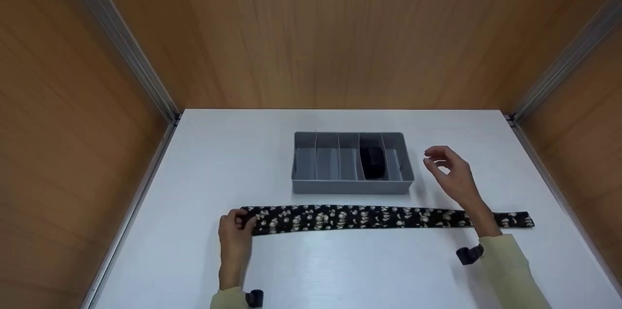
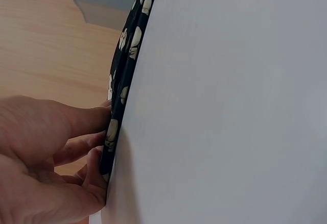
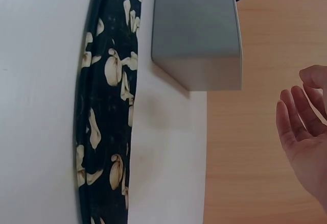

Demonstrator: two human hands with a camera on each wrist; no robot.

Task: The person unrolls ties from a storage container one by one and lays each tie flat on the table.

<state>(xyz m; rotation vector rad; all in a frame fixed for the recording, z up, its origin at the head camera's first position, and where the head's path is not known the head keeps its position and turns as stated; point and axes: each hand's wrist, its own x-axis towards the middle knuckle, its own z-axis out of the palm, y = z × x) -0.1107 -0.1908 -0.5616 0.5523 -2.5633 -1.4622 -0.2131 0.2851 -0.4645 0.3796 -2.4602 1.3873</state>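
A long black cloth strip point(image 1: 340, 216) with a cream print, like a necktie, lies flat across the table, wider at its left end than at its right. At that left end my left hand point(image 1: 234, 236) pinches the cloth between thumb and fingers. In the left wrist view the fingers of this hand point(image 2: 56, 152) hold the strip's edge point(image 2: 127, 55). My right hand point(image 1: 454, 175) hovers right of the grey box, its fingers loosely curved and nothing in them. The right forearm passes over the strip's right part and hides a little of it.
Behind the strip stands a grey box point(image 1: 350, 187) divided into several compartments. A dark bundle point(image 1: 373, 162) sits in the second compartment from the right. Wooden panels point(image 1: 340, 32) enclose the white table point(image 1: 233, 153) at the back and both sides.
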